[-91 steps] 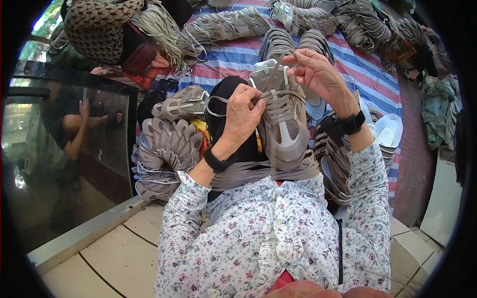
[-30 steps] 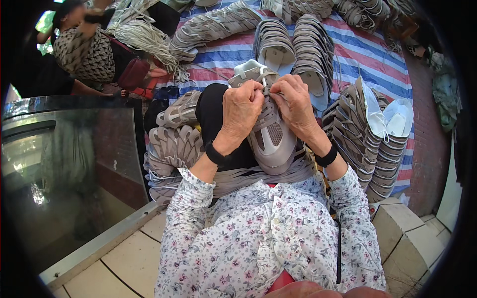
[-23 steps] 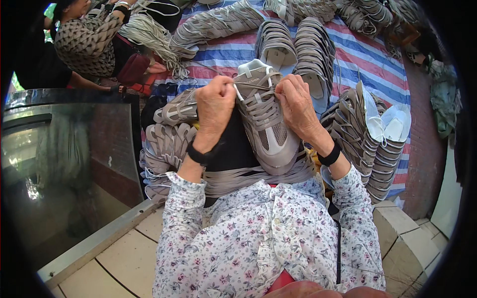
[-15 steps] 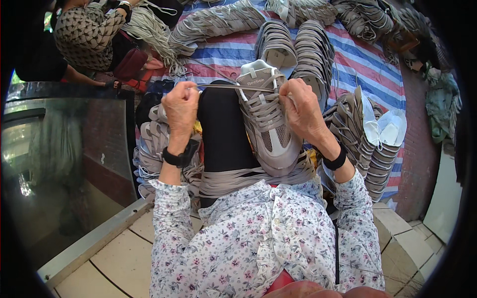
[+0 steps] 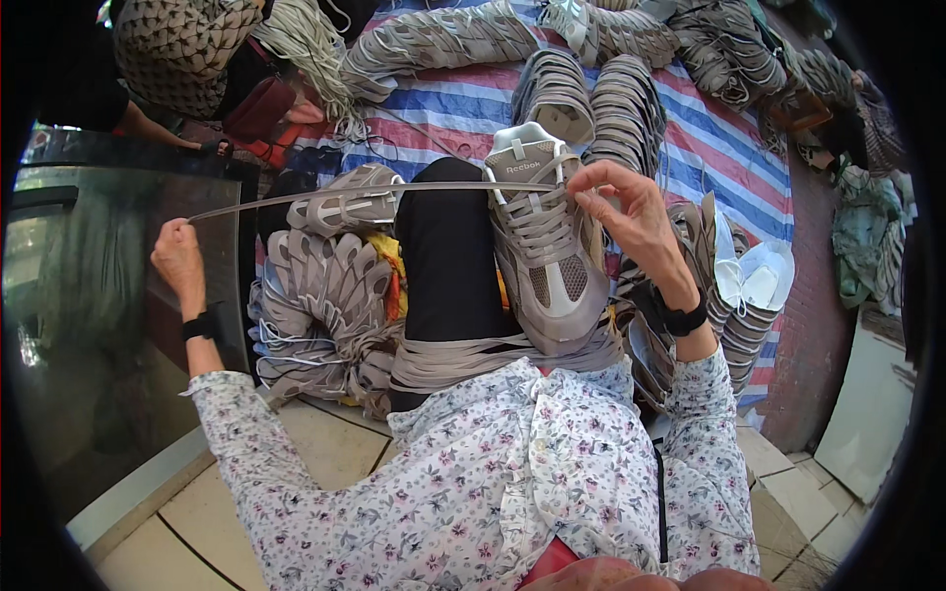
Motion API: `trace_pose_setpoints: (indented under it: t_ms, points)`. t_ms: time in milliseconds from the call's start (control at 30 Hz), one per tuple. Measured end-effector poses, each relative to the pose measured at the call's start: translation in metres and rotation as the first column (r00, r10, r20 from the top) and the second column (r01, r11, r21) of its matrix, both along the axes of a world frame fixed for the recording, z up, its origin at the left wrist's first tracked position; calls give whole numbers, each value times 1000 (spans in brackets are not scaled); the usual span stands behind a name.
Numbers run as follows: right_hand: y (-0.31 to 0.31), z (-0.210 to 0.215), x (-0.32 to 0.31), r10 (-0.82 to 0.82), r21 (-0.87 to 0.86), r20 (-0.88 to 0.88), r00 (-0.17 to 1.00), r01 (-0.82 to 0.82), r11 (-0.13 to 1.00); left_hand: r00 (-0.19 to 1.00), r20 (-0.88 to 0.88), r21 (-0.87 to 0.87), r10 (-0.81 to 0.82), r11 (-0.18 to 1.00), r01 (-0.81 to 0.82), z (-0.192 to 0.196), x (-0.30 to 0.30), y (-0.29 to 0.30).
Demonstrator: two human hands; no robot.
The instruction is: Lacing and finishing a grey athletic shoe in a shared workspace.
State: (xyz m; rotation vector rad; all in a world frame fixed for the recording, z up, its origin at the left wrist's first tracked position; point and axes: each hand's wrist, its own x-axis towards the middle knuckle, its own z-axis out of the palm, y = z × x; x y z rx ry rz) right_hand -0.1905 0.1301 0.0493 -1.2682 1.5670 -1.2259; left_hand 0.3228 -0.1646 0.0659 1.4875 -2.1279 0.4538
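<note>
A grey-beige sneaker (image 5: 552, 271) rests on my lap, toe toward me, its flat laces criss-crossed up the front. From its upper eyelets a grey shoelace (image 5: 394, 186) stretches taut, far out to the left. My left hand (image 5: 179, 258) is closed in a fist on that lace's end. Beside the sneaker's collar is my right hand (image 5: 631, 227), its thumb and index finger slightly apart near the top eyelet, with nothing plainly held. A bundle of loose grey laces (image 5: 463, 364) lies across my thighs.
To my left are a curved stack of shoe uppers (image 5: 320, 286), another sneaker (image 5: 345, 200) and a glass panel (image 5: 128, 325). Rows of nested uppers (image 5: 626, 108) lie on the striped sheet (image 5: 729, 148). More stacked uppers (image 5: 754, 286) stand right. A person (image 5: 177, 59) sits upper left.
My left hand has moved far out to the left, drawing out a long stretch of lace. My right hand has shifted slightly right and its fingers have loosened.
</note>
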Motion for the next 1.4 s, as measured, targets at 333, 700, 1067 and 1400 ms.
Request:
trace_pose_setpoints:
  t_ms: [333,700,1067,1400]
  points:
    - [-21,3,42,-6,-52,-966,260,-170,984,846,-530,193,51,979,62,62,-69,11]
    - [-24,-9,41,-13,-158,-504,863,-77,984,-289,-893,-56,344,552,832,121,-82,44]
    - [9,5,-27,36,-91,781,623,57,994,-293,-956,-270,10,364,892,188,-130,206]
    - [174,-63,-241,-262,25,886,383,524,851,382,-922,386,56,82,919,129,-188,251]
